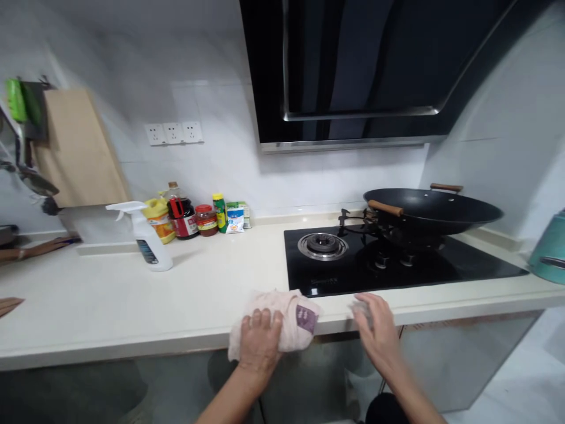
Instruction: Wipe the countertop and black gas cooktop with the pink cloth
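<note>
A pale pink cloth [282,312] with a purple label lies bunched at the counter's front edge, partly hanging over it. My left hand [260,341] grips the cloth from above, its fingers curled into the fabric. To the right, my right hand [377,327] hovers by the front edge below the black glass gas stove [348,282]. Its thumb and fingers are apart and slightly bent, with some motion blur. I make out nothing held in it. The cloth's upper right part meets the stove's near left corner.
A white spray bottle [150,241] stands on the counter [207,282] at left. Behind it are a sauce bottle [182,215], a red-lidded jar [206,221] and small packets. A black wok [432,209] sits on the right burner, under the range hood [353,70]. A teal appliance [549,250] is far right.
</note>
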`<state>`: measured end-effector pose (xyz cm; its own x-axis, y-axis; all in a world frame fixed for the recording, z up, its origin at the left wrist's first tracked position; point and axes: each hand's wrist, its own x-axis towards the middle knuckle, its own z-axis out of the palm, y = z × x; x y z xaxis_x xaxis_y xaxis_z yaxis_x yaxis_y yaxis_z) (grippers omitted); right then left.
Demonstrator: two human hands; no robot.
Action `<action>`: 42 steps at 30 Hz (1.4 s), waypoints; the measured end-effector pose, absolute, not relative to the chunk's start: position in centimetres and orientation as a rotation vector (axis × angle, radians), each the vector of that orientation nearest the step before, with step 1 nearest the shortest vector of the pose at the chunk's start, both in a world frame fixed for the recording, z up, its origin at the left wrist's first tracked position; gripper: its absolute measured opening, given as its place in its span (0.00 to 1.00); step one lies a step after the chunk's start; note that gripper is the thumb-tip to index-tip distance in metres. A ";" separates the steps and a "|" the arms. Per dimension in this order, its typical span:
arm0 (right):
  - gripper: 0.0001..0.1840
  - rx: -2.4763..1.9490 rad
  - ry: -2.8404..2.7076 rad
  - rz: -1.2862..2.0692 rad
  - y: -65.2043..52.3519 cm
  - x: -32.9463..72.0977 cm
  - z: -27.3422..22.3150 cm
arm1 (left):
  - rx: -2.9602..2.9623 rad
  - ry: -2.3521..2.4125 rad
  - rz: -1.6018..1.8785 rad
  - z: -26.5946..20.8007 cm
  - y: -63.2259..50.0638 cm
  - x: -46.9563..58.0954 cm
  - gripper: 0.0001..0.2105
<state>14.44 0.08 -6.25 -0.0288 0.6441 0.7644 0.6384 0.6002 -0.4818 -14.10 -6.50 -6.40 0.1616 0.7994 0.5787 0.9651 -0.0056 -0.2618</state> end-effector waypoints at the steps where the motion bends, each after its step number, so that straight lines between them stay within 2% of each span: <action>1: 0.15 -0.984 -1.746 0.053 -0.8 13.5 -5.6 | -1.865 -1.636 -0.367 -6.4 -5.7 -12.2 0.26; 5: 0.22 -0.770 -2.023 0.108 -2.6 10.3 -5.5 | -1.912 -1.517 -0.422 -6.4 -2.5 -5.0 0.13; 7: 0.26 -0.806 -2.040 0.005 -2.2 9.9 -6.7 | -1.943 -1.496 -0.457 -6.5 -1.3 -2.5 0.12; 11: 0.35 -0.836 -2.027 -0.152 -0.5 11.7 -8.7 | -2.070 -1.454 -0.519 -6.2 -0.6 -1.7 0.15; 15: 0.44 -0.879 -2.170 -0.178 -0.5 13.4 -7.4 | -2.445 -1.311 -0.631 -4.0 -2.6 -6.5 0.31; 16: 0.45 -0.920 -2.198 -0.189 -0.5 13.2 -6.9 | -2.541 -1.305 -0.681 -3.3 -3.1 -8.4 0.31; 19: 0.49 -1.079 -2.273 -0.224 -0.1 10.7 -5.8 | -2.496 -1.504 -0.871 -1.5 -3.6 -14.2 0.22; 21: 0.48 -1.176 -2.296 -0.258 0.4 7.7 -6.0 | -2.319 -1.653 -0.955 -1.0 -3.1 -17.7 0.19; 24: 0.32 -1.123 -2.263 -0.370 0.8 3.3 -7.1 | -2.082 -1.824 -1.020 -1.0 -1.7 -21.1 0.19; 26: 0.26 -0.977 -2.231 -0.457 0.8 1.5 -7.7 | -1.989 -1.906 -1.019 -1.3 -0.9 -22.1 0.19; 32: 0.25 -0.741 -2.156 -0.643 1.5 5.1 -8.2 | -1.894 -2.005 -0.927 -1.4 -1.0 -22.2 0.20; 35: 0.34 -0.853 -2.231 -0.562 2.3 10.3 -7.9 | -1.925 -2.077 -0.898 -1.0 -1.3 -22.1 0.22; 38: 0.52 -1.037 -2.326 -0.453 2.9 16.2 -7.0 | -1.948 -2.087 -0.758 -0.8 -1.2 -21.8 0.22; 40: 0.56 -1.146 -2.335 -0.430 3.3 19.8 -6.2 | -1.942 -2.086 -0.677 -0.6 -1.3 -21.4 0.22; 42: 0.56 -1.213 -2.336 -0.420 3.9 23.1 -5.7 | -1.935 -2.099 -0.641 -0.5 -1.4 -21.1 0.23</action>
